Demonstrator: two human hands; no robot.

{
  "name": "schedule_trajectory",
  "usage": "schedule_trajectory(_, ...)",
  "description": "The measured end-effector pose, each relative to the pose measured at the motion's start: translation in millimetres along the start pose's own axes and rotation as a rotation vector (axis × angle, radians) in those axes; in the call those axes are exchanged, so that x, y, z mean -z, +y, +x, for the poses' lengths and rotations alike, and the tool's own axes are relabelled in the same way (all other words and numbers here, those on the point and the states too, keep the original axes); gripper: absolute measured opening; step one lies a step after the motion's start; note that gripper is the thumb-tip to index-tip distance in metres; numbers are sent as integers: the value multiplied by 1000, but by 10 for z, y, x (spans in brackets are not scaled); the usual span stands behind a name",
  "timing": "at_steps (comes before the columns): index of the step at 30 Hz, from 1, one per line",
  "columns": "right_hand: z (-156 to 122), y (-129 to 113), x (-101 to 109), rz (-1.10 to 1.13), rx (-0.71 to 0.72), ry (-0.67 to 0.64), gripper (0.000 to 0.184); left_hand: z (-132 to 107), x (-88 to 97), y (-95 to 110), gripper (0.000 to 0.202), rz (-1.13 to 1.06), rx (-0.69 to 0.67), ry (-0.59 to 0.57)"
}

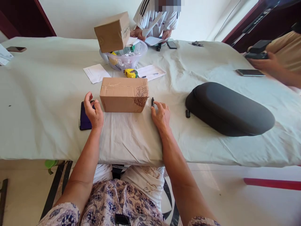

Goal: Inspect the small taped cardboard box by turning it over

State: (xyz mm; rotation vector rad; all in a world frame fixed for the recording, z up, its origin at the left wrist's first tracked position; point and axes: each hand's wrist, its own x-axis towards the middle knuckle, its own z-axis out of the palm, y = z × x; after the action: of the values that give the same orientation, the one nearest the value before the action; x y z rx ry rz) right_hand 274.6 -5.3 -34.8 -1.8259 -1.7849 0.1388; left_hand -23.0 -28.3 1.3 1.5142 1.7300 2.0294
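A taped brown cardboard box (124, 94) with a scribble on its right side lies on the cloth-covered table (47, 88) in front of me. My left hand (93, 110) hovers just left of the box with fingers loosely curled and apart, holding nothing, above a dark purple phone (84, 121). My right hand (161, 115) rests on the cloth just right of the box, fingers spread. Its fingertips are next to a small black pen-like object (152, 101).
A black oval hard case (229, 108) lies at right. Behind the box are a yellow tape measure (130, 73), papers (96, 73), a clear bowl (124, 58) with a second carton (113, 31) on it. One person sits across the table; another person's hand (265, 64) and a phone (249, 72) are at far right.
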Motion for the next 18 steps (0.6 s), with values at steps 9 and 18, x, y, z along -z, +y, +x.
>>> schedule_trajectory(9, 43, 145, -93, 239, 36, 250, 28, 183, 687, 100, 39, 626, 205, -143)
schedule_trajectory(18, 10, 35, -55, 335, 19, 276, 21, 47, 947, -57, 38, 1001, 319, -393)
